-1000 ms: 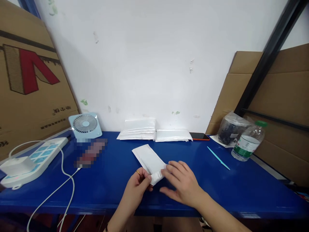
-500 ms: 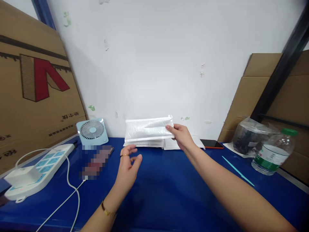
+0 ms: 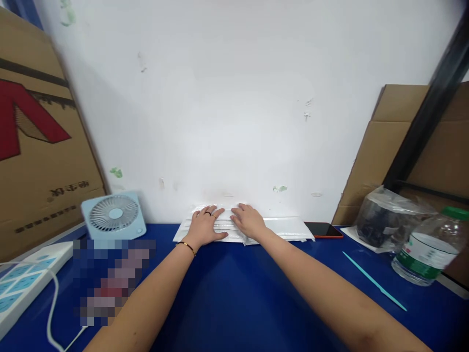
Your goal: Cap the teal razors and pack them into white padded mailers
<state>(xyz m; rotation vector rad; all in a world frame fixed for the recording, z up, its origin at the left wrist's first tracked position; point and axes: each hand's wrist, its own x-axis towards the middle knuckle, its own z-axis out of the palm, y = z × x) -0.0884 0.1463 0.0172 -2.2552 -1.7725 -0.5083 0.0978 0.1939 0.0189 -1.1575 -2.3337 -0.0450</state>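
Observation:
My left hand (image 3: 205, 227) lies flat with spread fingers on a stack of white padded mailers (image 3: 231, 236) against the wall. Beside it, my right hand (image 3: 250, 221) rests with its fingers on the right part of the same stack, holding nothing. Both hands partly cover the top mailer. A second pile of white mailers (image 3: 286, 226) sits just right of my right hand, and the two piles meet under that wrist. Past this pile lies a dark phone with an orange edge (image 3: 324, 230).
On the left stand a light blue fan (image 3: 115, 215), a power strip (image 3: 25, 282) with a white cable, and a large cardboard box (image 3: 44, 166). To the right are a turquoise stick-like tool (image 3: 373, 280), a bagged dark object (image 3: 375, 225) and a water bottle (image 3: 427, 249).
My right hand has lowered the white mailer onto the left stack and let go of it. My left hand has moved forward onto the stack. The view has shifted slightly right.

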